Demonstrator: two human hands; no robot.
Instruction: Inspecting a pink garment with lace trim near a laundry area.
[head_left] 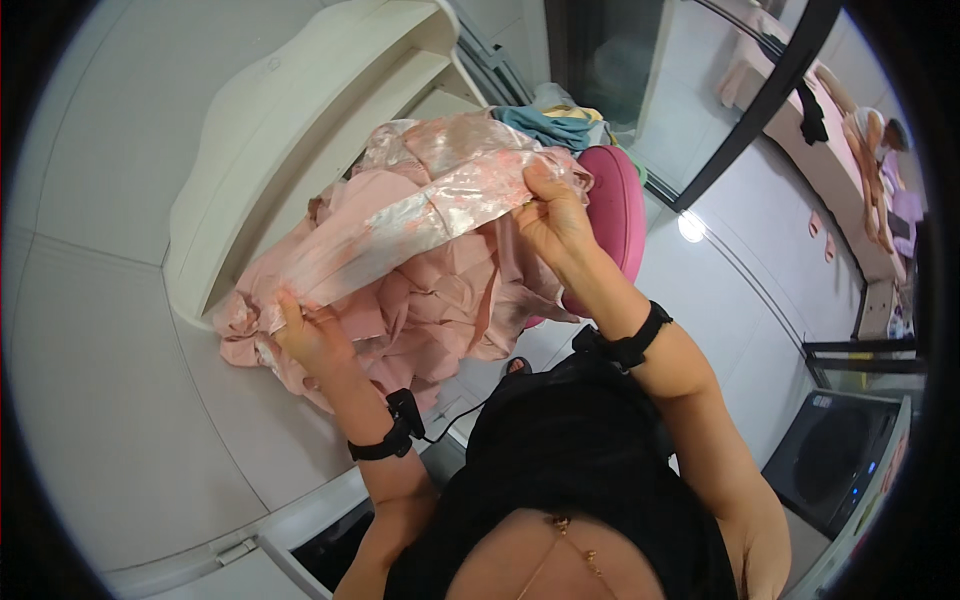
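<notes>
Far left, white cabinet (235, 165); its curved edge runs close along the cloth, so we'd call it a likely snag. Our left hand (318, 340) has its fingers closed on the lower-left end of the pink cloth (425, 225). Cable (462, 413) trails from that forearm. The cloth is stretched between both our hands, the rest bunched below and behind, between cabinet and pink seat. We judge it light, floppy, slippery on the shiny side, not fragile; edges or corners look best to grip. Our right hand (555, 222) pinches the upper edge, thumb on top. Pink seat (618, 215) crowds it; more room toward us.
</notes>
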